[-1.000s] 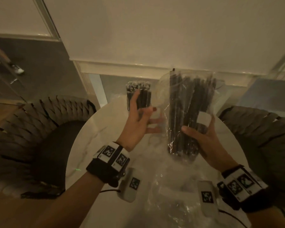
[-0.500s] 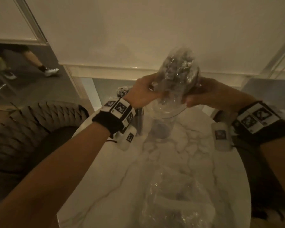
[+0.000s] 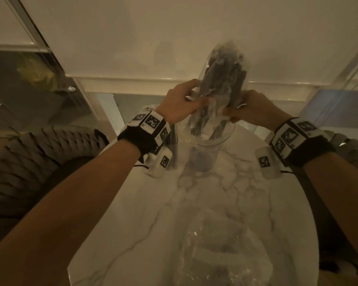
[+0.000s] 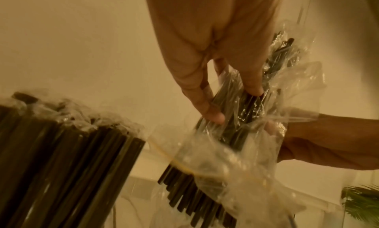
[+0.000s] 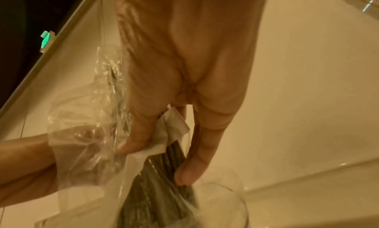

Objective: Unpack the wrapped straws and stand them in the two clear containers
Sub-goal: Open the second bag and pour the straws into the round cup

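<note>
A clear plastic bag (image 3: 223, 65) of dark straws is held upright over a clear glass container (image 3: 225, 137) at the table's far side. My left hand (image 3: 196, 100) grips the bag's left side and my right hand (image 3: 234, 112) its right side. Dark straw ends (image 3: 197, 126) stick out below the bag into the container's mouth. In the left wrist view the left fingers (image 4: 213, 116) press on the wrapped straws (image 4: 244, 111), and loose ends (image 4: 184, 195) hang below. The right fingers (image 5: 133, 144) pinch the plastic above the glass rim (image 5: 227, 191). A second container (image 4: 61, 150) packed with straws stands left.
The round marble table (image 3: 132, 234) carries a crumpled clear wrapper (image 3: 221, 244) near its front edge. Woven chairs stand left (image 3: 39, 157) and right (image 3: 347, 145) of the table. A white wall and ledge lie behind. A green plant (image 4: 361, 200) shows low in the left wrist view.
The bag went from my right hand in front of me to both hands above the far container. My left hand took hold of it. Straw ends now show below the bag.
</note>
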Demonstrator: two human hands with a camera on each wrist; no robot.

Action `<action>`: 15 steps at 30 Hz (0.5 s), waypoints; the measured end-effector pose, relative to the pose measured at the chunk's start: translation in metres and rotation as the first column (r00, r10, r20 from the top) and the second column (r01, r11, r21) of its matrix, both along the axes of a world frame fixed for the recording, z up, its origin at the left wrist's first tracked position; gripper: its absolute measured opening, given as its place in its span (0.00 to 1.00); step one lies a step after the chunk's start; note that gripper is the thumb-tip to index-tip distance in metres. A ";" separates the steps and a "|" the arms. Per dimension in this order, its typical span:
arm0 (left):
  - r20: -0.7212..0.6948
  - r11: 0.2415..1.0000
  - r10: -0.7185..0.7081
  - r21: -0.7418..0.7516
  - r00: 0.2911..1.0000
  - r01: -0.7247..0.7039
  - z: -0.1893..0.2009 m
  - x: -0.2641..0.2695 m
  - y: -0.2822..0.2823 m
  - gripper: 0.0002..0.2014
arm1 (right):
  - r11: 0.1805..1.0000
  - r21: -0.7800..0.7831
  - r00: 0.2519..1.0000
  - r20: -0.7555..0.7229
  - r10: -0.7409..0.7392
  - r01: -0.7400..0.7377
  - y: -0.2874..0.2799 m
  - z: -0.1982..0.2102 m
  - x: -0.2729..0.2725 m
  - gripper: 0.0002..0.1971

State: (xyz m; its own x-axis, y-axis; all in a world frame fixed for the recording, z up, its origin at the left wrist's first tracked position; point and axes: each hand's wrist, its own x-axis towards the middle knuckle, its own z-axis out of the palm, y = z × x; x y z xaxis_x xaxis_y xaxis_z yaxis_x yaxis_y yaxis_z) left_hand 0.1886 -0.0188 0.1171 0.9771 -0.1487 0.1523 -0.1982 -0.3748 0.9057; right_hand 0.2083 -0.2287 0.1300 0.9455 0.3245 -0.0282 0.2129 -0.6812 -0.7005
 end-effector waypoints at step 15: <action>-0.140 0.996 -0.045 -0.087 0.989 0.033 -0.023 0.020 -0.019 0.22 | 0.987 0.155 0.993 -0.121 -0.013 0.032 -0.010 -0.023 0.006 0.14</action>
State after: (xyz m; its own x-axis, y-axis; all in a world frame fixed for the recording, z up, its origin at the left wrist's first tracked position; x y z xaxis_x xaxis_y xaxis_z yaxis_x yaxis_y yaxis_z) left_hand 0.2089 -0.0376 0.0943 0.9833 -0.1800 0.0261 -0.0785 -0.2904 0.9537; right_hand 0.2147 -0.2392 0.1073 0.9456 0.3122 -0.0917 0.1073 -0.5652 -0.8180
